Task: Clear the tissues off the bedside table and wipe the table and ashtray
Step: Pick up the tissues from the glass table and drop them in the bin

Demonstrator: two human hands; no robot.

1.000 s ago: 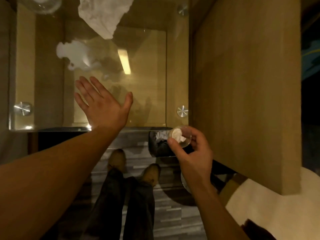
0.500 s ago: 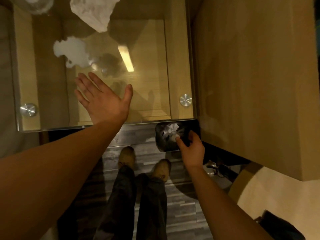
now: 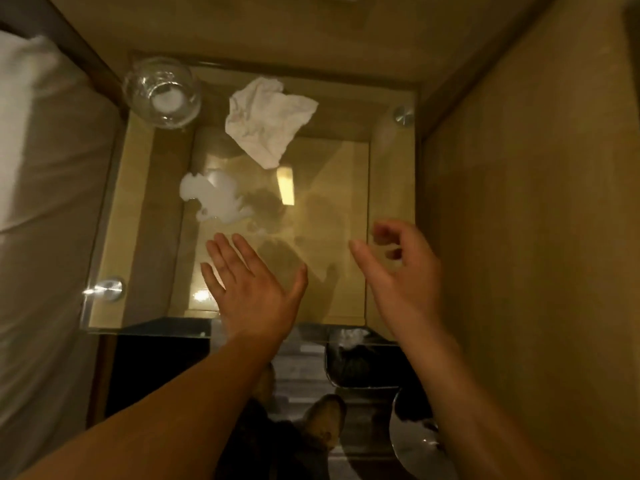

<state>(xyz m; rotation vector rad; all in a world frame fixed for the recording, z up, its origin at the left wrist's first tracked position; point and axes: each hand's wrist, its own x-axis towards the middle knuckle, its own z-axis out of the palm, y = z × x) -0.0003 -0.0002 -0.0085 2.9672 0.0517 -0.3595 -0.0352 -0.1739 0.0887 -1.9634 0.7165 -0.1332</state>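
A glass-topped bedside table [image 3: 145,209] fills the middle of the view. A crumpled white tissue [image 3: 266,123] lies near its far edge. A clear glass ashtray [image 3: 162,91] with something white inside stands at the far left corner. A white blotch [image 3: 214,199] shows on the glass left of centre; I cannot tell whether it is a tissue or a smear. My left hand [image 3: 252,289] hovers flat over the near part of the glass, fingers spread. My right hand [image 3: 398,268] hangs over the right side, fingers loosely curled, holding nothing.
A black bin [image 3: 363,365] with white tissue inside sits on the floor below the table's near right corner. A bed with white linen [image 3: 41,202] borders the left. A wooden panel [image 3: 526,237] rises on the right. My shoes [image 3: 322,424] are on the striped floor.
My right hand has let go of a small white wad at the bin and risen over the table's right side. The view has tilted up, showing the ashtray and the far edge.
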